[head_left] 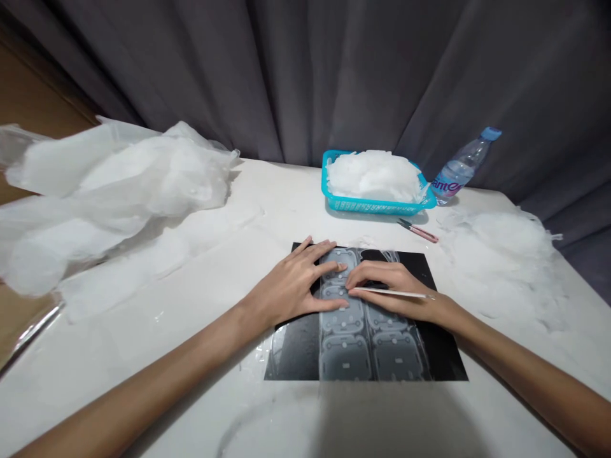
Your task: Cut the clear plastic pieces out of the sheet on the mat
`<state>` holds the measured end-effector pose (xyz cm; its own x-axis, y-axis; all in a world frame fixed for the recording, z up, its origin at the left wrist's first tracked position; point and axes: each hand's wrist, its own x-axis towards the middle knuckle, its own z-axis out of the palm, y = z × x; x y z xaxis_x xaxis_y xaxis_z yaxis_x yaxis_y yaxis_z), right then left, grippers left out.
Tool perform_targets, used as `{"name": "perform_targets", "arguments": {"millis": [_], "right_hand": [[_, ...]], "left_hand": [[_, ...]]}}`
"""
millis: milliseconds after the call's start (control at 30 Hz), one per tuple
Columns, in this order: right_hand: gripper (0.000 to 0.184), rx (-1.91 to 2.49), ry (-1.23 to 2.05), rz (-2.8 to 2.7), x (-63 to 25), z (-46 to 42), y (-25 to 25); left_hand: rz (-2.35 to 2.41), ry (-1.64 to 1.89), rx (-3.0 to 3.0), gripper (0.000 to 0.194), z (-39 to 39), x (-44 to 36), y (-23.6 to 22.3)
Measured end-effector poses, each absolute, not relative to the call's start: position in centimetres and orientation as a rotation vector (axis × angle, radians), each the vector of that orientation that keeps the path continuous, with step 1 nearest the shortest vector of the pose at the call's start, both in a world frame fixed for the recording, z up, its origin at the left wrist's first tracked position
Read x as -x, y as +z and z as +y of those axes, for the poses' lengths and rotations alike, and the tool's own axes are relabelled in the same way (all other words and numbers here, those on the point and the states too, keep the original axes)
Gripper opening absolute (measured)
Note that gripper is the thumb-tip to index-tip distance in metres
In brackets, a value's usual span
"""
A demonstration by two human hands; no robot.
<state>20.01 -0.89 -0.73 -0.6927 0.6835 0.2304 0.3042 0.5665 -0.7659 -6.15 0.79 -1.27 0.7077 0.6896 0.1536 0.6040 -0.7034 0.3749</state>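
My left hand (pixel 298 280) lies with fingers spread on a translucent plastic sheet (pixel 346 356) marked with rounded rectangular shapes. Under that sheet is a black mat (pixel 298 356). In my right hand (pixel 389 286) is a slim white pen-like tool (pixel 391 292), pinched between the fingers and slanting back over the hand. Its tip meets the sheet near my left thumb and index finger, though the fingers partly hide it. At the sheet's upper right, one shape shows as a dark opening (pixel 375 256).
A blue basket (pixel 382 208) heaped with white translucent pieces (pixel 375 175) stands at the back, beside a water bottle (pixel 461 168). Pink-handled thread snips (pixel 419 231) lie before it. Crumpled plastic sheeting (pixel 143 172) covers the left side; more plastic scraps (pixel 506 261) are piled at right.
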Motion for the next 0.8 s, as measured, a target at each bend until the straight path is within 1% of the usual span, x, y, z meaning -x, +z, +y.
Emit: {"name": "perform_targets", "arguments": {"millis": [400,633,700,800], "right_hand": [[0.011,0.787,0.871,-2.350,-19.7,-0.9,-0.6],[0.016,0.733,0.675,-2.466,-20.1,-0.9,-0.5],[0.017,0.775,0.707,-2.474,-20.7,-0.9,0.0],[0.013,0.855,0.865,-2.382,-21.7,-0.9,1.1]], "left_hand": [[0.994,0.429,-2.642,0.071,1.0,6.0,-1.5],[0.988,0.457,-2.585,0.069,1.0,6.0,-1.6],[1.001,0.454,-2.595,0.070,1.0,6.1,-1.7],[1.022,0.424,-2.624,0.072,1.0,6.1,-1.7]]}}
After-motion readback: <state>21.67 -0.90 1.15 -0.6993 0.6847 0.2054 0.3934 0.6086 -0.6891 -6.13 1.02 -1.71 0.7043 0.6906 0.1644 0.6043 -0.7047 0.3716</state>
